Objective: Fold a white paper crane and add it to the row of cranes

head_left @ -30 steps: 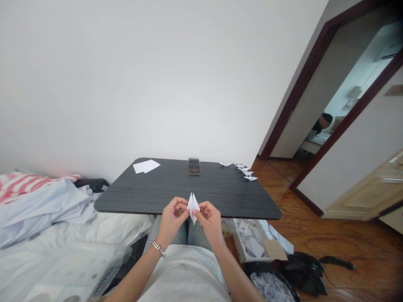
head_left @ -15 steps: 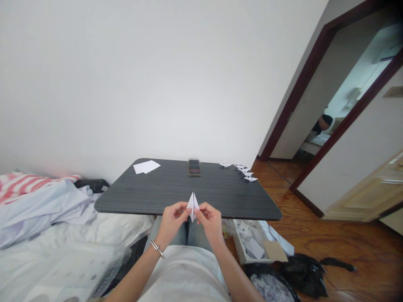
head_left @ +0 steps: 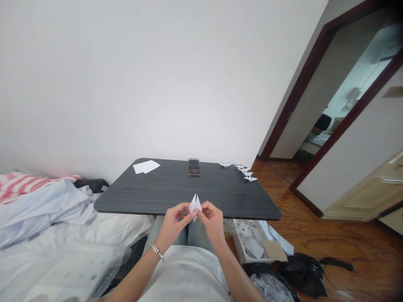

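Both hands pinch a small folded white paper piece [head_left: 195, 204] just above the near edge of the dark table [head_left: 176, 188]. My left hand [head_left: 172, 224], with a bracelet on its wrist, grips the paper's left side. My right hand [head_left: 212, 220] holds its right side with fingertips pressed together. Two pointed tips of the paper stick up between the thumbs.
On the table lie white paper sheets [head_left: 145, 166] at the back left, a phone [head_left: 194, 166] at the back middle and several folded paper pieces [head_left: 244, 171] at the back right. Bedding [head_left: 47, 209] is on the left. A box of paper scraps [head_left: 252, 243] and black bags [head_left: 302, 274] sit on the floor at right.
The paper sits lower and my hands have drawn closer together and dropped slightly. Its tips now lean a little to the right.
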`<action>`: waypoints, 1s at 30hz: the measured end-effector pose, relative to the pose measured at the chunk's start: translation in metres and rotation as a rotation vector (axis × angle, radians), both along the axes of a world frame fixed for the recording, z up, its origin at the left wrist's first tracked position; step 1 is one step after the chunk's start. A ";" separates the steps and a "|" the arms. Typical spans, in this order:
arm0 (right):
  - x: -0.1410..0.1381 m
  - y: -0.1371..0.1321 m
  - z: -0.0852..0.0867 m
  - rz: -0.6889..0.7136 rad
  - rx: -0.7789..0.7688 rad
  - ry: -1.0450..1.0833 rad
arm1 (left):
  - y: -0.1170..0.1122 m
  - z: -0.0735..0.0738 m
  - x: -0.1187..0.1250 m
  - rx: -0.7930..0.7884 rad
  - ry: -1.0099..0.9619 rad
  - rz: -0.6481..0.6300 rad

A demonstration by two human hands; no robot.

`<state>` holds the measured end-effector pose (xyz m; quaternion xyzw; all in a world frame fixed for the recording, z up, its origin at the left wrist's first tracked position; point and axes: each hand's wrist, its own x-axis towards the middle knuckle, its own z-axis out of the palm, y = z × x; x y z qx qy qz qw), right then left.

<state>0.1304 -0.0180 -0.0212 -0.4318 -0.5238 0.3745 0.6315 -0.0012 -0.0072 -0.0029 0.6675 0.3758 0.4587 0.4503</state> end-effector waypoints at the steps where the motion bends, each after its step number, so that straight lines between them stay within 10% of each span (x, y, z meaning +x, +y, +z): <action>1: 0.000 0.000 0.000 0.000 0.006 -0.006 | 0.000 0.000 0.000 -0.009 0.003 0.002; 30: 0.001 0.002 -0.005 0.085 -0.054 0.077 | 0.004 -0.004 0.002 -0.113 -0.221 0.092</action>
